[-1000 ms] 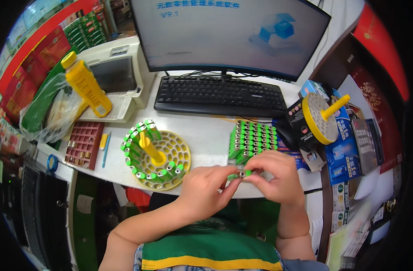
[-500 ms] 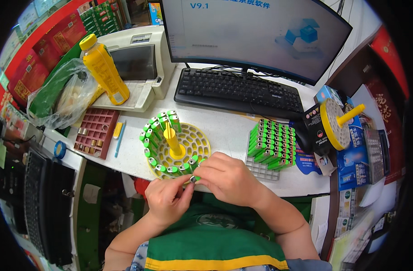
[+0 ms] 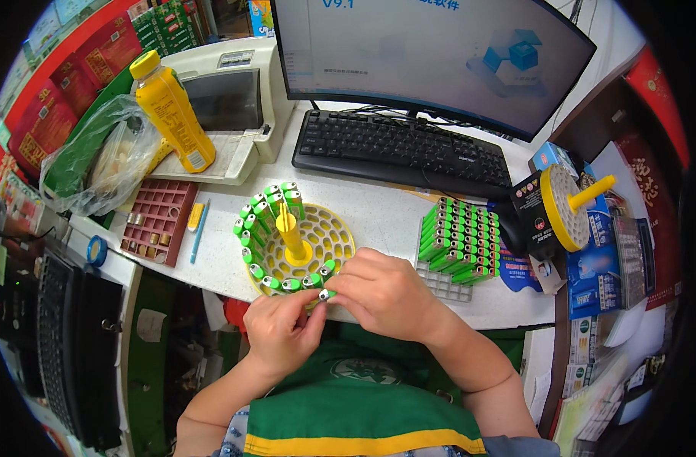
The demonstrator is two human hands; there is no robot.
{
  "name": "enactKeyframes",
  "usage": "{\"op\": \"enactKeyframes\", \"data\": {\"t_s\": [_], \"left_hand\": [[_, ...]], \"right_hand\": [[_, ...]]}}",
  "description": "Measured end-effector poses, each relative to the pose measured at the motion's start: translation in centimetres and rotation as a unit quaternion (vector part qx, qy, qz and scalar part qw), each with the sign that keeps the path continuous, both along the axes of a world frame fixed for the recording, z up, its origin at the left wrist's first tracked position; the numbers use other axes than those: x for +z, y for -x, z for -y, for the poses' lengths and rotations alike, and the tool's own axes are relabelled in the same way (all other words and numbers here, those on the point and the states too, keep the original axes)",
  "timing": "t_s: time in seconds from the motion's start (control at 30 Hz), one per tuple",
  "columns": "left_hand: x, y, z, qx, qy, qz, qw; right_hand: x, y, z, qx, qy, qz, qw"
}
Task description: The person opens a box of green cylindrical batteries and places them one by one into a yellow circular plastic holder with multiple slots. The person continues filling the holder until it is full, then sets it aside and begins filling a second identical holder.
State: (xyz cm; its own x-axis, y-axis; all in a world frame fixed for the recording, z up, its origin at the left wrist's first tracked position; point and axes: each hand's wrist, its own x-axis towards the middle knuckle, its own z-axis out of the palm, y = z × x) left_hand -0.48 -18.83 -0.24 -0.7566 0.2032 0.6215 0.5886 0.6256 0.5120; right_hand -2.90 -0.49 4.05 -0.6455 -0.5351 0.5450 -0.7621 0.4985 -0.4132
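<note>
A green lighter with a metal top (image 3: 327, 295) is pinched between the fingertips of both hands. My left hand (image 3: 282, 333) is closed with thumb and forefinger at its near end, and my right hand (image 3: 387, 298) grips it from the right. Just beyond my hands stands a round yellow rack (image 3: 349, 238) with oval holes and a centre post (image 3: 291, 236). Similar green lighters (image 3: 248, 241) stand upright along its left and near rim. To the right, a dense block of green lighters (image 3: 461, 238) stands in a grey grid tray (image 3: 448, 289).
A black keyboard (image 3: 397, 156) lies behind, below a monitor (image 3: 432, 61). At left are a yellow bottle (image 3: 177, 118), a printer (image 3: 270, 107), a pink compartment tray (image 3: 182, 199) and a blue pen (image 3: 199, 236). A second yellow rack (image 3: 563, 209) leans on boxes at right.
The lighter between my fingertips has turned slightly, and more of its green body shows. My right hand has shifted a little. The lighters in the rack look the same.
</note>
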Motion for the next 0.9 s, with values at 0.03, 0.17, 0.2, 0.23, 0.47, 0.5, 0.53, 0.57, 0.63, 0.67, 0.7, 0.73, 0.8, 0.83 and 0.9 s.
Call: {"op": "enactKeyframes", "data": {"t_s": [0.03,0.17,0.2,0.23,0.47,0.5,0.53,0.57,0.63,0.67,0.7,0.73,0.8,0.83,0.9], "left_hand": [[-0.1,0.0,0.0,0.001,-0.003,0.004,1.000],[-0.4,0.0,-0.2,0.006,-0.007,0.022,1.000],[-0.4,0.1,-0.2,0.006,-0.004,0.018,1.000],[-0.3,0.2,-0.2,0.006,-0.001,0.013,1.000],[2.9,-0.5,0.4,-0.018,0.048,-0.030,0.998],[3.4,-0.5,0.1,-0.053,0.040,-0.023,0.998],[3.4,-0.5,-0.5,-0.082,0.017,-0.005,0.996],[3.5,-0.6,-1.5,-0.112,-0.006,0.013,0.994],[3.2,-0.5,-3.9,-0.182,-0.034,0.068,0.980],[3.2,-0.3,-5.3,-0.205,-0.021,0.052,0.977],[3.3,-0.1,-6.9,-0.226,-0.010,0.054,0.973],[3.1,0.2,-8.5,-0.246,-0.001,0.056,0.968],[2.2,0.9,-11.8,-0.256,-0.016,0.053,0.965],[1.5,1.3,-13.1,-0.257,-0.022,0.050,0.965],[0.4,1.7,-15.1,-0.251,-0.011,0.053,0.966]], "right_hand": [[-0.2,-0.1,0.1,-0.007,-0.010,-0.010,1.000],[-0.2,-0.4,0.2,-0.023,-0.066,-0.059,0.996],[-0.1,-0.3,0.2,-0.024,-0.067,-0.064,0.995],[-0.2,-0.4,0.2,-0.026,-0.067,-0.070,0.995],[0.7,-2.4,-3.6,-0.138,0.016,-0.067,0.988],[0.8,-2.9,-5.0,-0.188,0.006,-0.065,0.980],[0.7,-3.3,-6.1,-0.230,0.010,-0.057,0.972],[0.8,-3.7,-7.3,-0.261,0.005,-0.053,0.964],[1.2,-4.8,-9.6,-0.327,-0.004,-0.044,0.944],[1.4,-5.3,-10.5,-0.354,-0.008,-0.040,0.934],[1.5,-5.9,-11.5,-0.369,-0.008,-0.028,0.929],[1.4,-6.2,-12.1,-0.372,-0.013,-0.026,0.928],[1.4,-6.7,-13.2,-0.376,-0.023,-0.021,0.926],[1.3,-6.7,-13.2,-0.380,-0.020,0.008,0.925],[1.1,-6.7,-13.4,-0.371,-0.028,0.011,0.928]]}}
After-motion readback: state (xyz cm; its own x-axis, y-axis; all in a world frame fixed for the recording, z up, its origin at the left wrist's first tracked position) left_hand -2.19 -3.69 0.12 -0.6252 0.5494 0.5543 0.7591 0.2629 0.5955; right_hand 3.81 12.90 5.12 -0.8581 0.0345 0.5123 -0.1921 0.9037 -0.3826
